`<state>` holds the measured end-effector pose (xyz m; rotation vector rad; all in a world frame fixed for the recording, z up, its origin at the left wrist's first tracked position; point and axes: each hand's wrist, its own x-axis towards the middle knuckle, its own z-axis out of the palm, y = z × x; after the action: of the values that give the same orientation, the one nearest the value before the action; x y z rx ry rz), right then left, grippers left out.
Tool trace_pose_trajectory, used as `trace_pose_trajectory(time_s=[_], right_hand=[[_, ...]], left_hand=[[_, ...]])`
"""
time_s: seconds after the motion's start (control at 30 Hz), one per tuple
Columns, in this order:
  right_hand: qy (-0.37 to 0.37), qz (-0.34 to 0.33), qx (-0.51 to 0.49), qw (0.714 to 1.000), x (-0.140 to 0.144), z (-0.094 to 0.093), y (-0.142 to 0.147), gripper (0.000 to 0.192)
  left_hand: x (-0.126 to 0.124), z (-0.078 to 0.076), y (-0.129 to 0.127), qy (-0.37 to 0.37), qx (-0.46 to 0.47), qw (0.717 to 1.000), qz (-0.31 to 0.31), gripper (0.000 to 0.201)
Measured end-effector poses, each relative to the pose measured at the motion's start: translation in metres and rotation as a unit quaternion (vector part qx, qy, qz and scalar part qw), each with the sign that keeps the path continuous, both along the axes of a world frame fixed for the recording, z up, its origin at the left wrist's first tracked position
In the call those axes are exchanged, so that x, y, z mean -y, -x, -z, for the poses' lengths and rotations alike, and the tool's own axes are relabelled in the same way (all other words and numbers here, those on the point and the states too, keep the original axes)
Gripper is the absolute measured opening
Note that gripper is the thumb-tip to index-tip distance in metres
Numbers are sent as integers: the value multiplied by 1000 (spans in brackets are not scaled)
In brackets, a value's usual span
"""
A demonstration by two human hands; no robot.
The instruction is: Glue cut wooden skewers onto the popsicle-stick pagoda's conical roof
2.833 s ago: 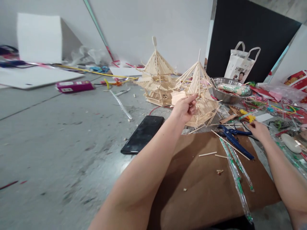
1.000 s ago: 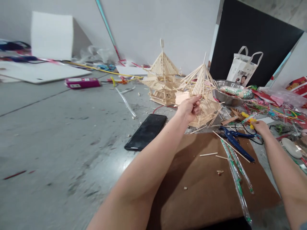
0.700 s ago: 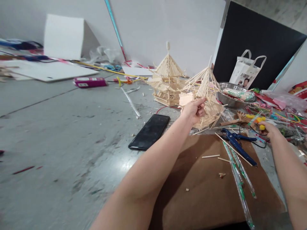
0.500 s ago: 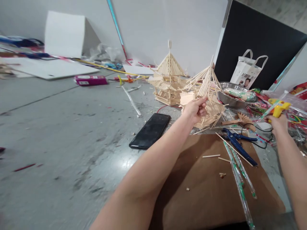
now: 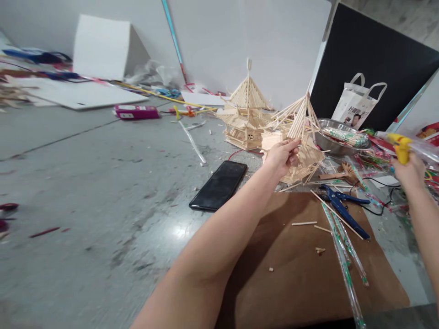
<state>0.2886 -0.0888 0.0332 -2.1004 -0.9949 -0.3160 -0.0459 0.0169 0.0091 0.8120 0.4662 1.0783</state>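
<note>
Fingers of the left hand [image 5: 281, 155] close around the pale wooden-stick pagoda model with a loose, splayed roof [image 5: 299, 137], gripping it at its near side while the model stands on the grey concrete floor [image 5: 103, 183]. The right hand [image 5: 408, 171] is wrapped round the grip of a yellow glue gun [image 5: 400, 145], raised off the floor to the right of that model, its nozzle pointing left.

Just behind and to the left of the held model stands a second, finished stick pagoda with a pointed finial [image 5: 246, 114]. A black smartphone [image 5: 220, 184] lies flat on the floor to the model's left, near the left forearm. In front of the model a sheet of brown cardboard [image 5: 295, 274] carries blue-handled cutters [image 5: 339, 208], loose sticks and green-printed chopstick wrappers [image 5: 343, 256]. Behind and right of the model sits a metal bowl of wrapped sticks [image 5: 339, 139], and beyond it a white paper carrier bag [image 5: 356, 107] against a black board [image 5: 373, 55].
</note>
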Motion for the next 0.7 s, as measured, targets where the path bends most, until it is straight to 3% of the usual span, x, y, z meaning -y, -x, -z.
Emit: trace_pose_trajectory(time_s=[0.07, 0.17, 0.23, 0.33, 0.5, 0.7], right_hand=[[-64, -30, -42, 997, 0, -8, 14, 26], [-186, -231, -191, 936, 2, -22, 47, 34], [-163, -324, -214, 907, 5, -33, 70, 34], [-116, -407, -215, 880, 8, -45, 102, 28], [-58, -461, -230, 855, 5, -55, 135, 27], [47, -462, -178, 867, -2, -63, 151, 15]], left_hand=[[0, 0, 0, 1, -3, 1000, -3, 21], [1, 0, 0, -1, -7, 1000, 1, 22], [1, 0, 0, -5, -6, 1000, 4, 22], [0, 1, 0, -7, -2, 1000, 5, 23], [2, -1, 0, -5, -10, 1000, -7, 20], [5, -4, 0, -8, -29, 999, -35, 19]])
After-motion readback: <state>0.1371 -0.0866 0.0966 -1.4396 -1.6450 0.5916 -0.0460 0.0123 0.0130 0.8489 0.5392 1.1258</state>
